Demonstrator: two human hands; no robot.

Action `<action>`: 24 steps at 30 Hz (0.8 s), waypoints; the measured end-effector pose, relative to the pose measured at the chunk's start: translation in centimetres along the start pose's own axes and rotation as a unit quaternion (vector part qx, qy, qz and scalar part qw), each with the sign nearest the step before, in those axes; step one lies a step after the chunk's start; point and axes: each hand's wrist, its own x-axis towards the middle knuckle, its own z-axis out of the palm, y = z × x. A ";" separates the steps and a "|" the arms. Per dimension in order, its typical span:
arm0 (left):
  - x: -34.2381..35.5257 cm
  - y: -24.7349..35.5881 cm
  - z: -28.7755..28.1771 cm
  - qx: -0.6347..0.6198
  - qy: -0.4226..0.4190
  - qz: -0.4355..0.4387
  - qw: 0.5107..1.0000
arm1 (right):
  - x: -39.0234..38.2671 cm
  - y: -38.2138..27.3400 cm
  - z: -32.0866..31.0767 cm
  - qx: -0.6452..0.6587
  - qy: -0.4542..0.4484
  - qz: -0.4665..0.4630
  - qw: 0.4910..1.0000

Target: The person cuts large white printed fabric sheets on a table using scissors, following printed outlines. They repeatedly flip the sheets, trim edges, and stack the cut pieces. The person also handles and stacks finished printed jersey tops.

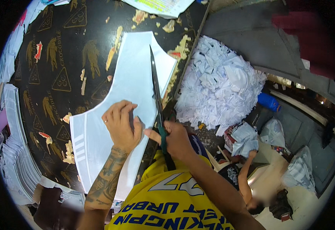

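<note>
A white, panel-shaped piece of cloth [133,76] with pale grey stripes along one lower edge lies flat on the dark table. My left hand [122,124], a ring on one finger, rests on the cloth with its fingers loosely bent and the thumb apart, holding nothing. To its right, near the table's edge, my right hand [177,140] grips large scissors [156,84] by their dark green handles. The long dark blades point away from me over the right part of the cloth. Whether the blades are parted is hard to see.
The dark tabletop [71,50] has torn tape patches. Stacked cloth pieces [18,153] stand at the left. Beyond the table's right edge sits a big heap of white scraps [221,82]. Another person [244,180] sits at lower right, a hand at some cloth. A blue bottle-like container [269,102] lies nearby.
</note>
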 end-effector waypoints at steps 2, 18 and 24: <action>0.0 -0.1 0.0 0.003 0.002 -0.001 1.000 | 0.4 -0.7 0.0 0.024 -0.029 0.030 0.999; 3.0 2.9 -0.3 -0.035 0.028 -0.101 0.994 | 4.8 -6.4 -10.5 0.049 -0.015 -0.065 0.997; 15.6 13.9 3.5 0.169 0.013 -0.207 0.964 | 9.5 -15.5 -20.8 -0.232 0.015 -0.237 0.943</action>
